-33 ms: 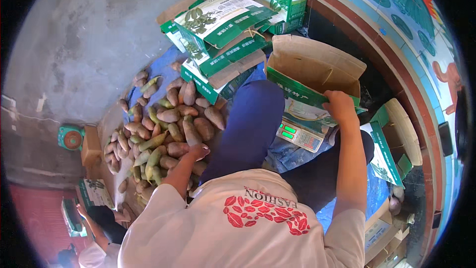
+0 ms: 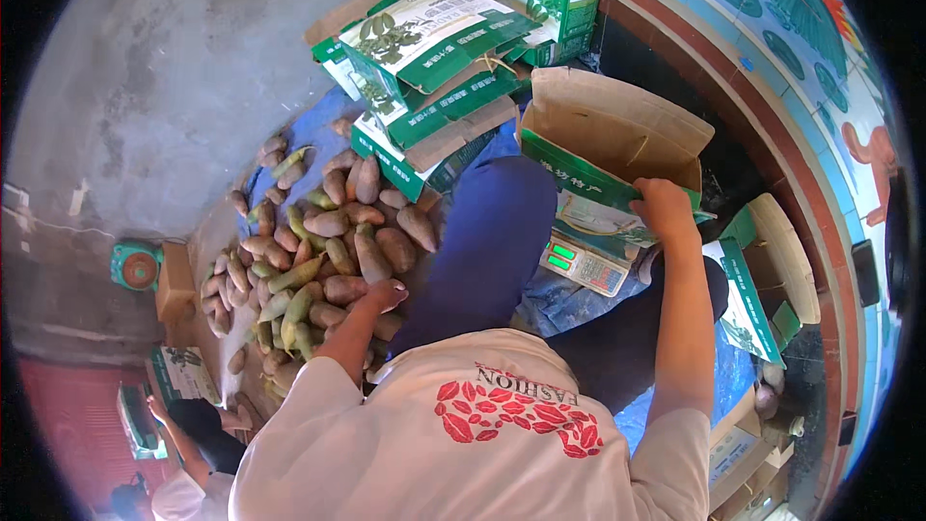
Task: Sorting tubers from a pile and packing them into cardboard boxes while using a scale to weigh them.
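An upright green cardboard carton [image 2: 603, 195] with its brown flap up stands on a digital scale [image 2: 584, 267] in front of me, to the right. My right hand [image 2: 666, 212] is closed over the carton's near rim. To the left lies a heap of reddish-brown, sweet-potato-like roots [image 2: 395, 249] mixed with green radishes [image 2: 297, 275]. At the heap's near right edge, beside my knee, my left hand [image 2: 384, 297] has its fingers curled. What they hold, if anything, is hidden. The scale's small displays glow green.
Green and white cartons [image 2: 439, 39] are piled ahead. Another opened carton [image 2: 767, 275] stands to my right, near a tiled wall [image 2: 772, 48]. A blue sheet [image 2: 738, 367] lies under me. At lower left, another person's arm [image 2: 188, 449] reaches toward a carton [image 2: 138, 425].
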A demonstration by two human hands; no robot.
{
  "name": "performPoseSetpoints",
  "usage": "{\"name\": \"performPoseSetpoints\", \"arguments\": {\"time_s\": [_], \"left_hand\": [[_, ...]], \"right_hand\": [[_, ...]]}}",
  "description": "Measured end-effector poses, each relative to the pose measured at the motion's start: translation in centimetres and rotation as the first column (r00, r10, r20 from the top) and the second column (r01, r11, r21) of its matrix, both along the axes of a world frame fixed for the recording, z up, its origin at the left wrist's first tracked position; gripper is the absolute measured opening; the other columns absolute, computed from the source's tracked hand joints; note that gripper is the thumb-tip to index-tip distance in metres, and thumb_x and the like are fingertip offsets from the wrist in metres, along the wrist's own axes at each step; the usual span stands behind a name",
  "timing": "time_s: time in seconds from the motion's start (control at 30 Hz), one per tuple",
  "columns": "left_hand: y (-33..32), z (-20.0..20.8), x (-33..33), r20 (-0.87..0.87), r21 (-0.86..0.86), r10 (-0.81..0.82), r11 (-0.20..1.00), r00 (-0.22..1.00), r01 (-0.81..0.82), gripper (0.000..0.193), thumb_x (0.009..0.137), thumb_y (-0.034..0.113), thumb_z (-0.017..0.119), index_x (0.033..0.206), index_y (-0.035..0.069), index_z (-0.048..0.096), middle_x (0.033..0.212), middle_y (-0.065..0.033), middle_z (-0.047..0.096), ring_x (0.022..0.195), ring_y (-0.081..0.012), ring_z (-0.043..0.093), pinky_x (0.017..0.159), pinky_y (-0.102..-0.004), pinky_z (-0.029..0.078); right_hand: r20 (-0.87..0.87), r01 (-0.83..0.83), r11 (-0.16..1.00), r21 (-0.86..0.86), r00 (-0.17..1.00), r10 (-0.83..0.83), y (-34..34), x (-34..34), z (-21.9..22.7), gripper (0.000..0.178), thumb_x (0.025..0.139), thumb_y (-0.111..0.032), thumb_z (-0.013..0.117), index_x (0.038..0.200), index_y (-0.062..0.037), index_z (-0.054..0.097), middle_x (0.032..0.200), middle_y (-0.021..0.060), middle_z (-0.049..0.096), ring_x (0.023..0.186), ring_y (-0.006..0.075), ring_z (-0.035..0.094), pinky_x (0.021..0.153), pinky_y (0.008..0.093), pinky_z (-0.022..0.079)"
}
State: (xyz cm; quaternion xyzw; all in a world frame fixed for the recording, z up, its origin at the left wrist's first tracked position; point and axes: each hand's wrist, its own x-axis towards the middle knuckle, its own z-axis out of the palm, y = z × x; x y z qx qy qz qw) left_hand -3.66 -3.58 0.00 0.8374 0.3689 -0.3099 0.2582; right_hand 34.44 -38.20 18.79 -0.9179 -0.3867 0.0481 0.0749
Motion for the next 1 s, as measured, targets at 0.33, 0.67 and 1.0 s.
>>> {"name": "performPoseSetpoints", "arguments": {"time_s": [0.33, 0.67, 1.0], "left_hand": [[1.0, -5.2, -1.7, 0.077, 0.005, 0.113, 0.993, 0.991, -0.114, 0.035, 0.080, 0.035, 0.057, 0.104, 0.010, 0.063, 0.104, -0.0182, 0.061, 0.099, -0.0336, 0.057, 0.088, -0.0404, 0.043], [9.4, -24.0, -13.4, 0.143, 0.275, -0.215, 0.946, 0.966, 0.170, 0.037, 0.079, 0.032, 0.057, 0.109, 0.011, 0.059, 0.109, -0.0148, 0.060, 0.102, -0.0315, 0.056, 0.090, -0.0407, 0.043], [1.6, -4.2, -4.7, -0.070, 0.255, 0.423, 0.883, 0.903, -0.394, 0.046, 0.081, 0.031, 0.054, 0.123, 0.016, 0.047, 0.126, -0.0101, 0.045, 0.116, -0.0298, 0.045, 0.094, -0.0400, 0.040]], "right_hand": [[0.095, 0.038, 0.995, -0.097, 0.995, -0.028, -2.4, 0.3, 0.4, 0.013, 0.079, -0.011, 0.052, 0.086, -0.0085, 0.062, 0.078, 0.0157, 0.063, 0.078, 0.0328, 0.061, 0.065, 0.0438, 0.048], [0.075, 0.060, 0.994, -0.087, 0.996, -0.054, -1.1, 0.4, 0.0, 0.017, 0.078, -0.015, 0.058, 0.093, -0.0074, 0.060, 0.081, 0.0164, 0.063, 0.079, 0.0342, 0.060, 0.067, 0.0443, 0.047], [0.030, 0.110, 0.971, -0.213, 0.994, -0.106, 0.0, 0.0, 0.9, 0.021, 0.081, -0.019, 0.056, 0.098, -0.0079, 0.059, 0.084, 0.0173, 0.063, 0.082, 0.0359, 0.059, 0.069, 0.0458, 0.046]]}}
